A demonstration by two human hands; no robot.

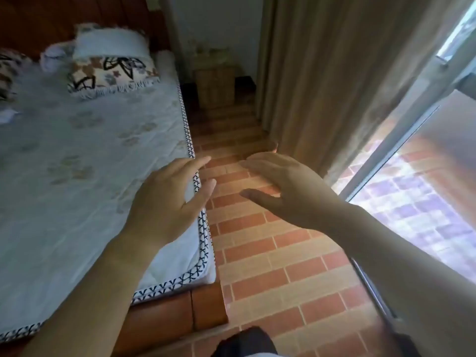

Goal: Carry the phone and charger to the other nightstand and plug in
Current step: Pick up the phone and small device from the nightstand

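My left hand (167,199) is stretched out over the edge of the bed, fingers apart, holding nothing. My right hand (286,186) hovers beside it over the brick-patterned floor, also with spread fingers and nothing in it. A wooden nightstand (215,83) stands far ahead at the head of the bed, in the corner, with a few blurred pale items on top. I see no phone and no charger in either hand; the view is too blurred to tell whether they lie on the nightstand.
The bed (90,155) with a pale quilt and patterned pillows (113,70) fills the left. A narrow aisle of reddish floor (270,256) runs between bed and beige curtain (322,73). A sliding glass door (417,181) is at right.
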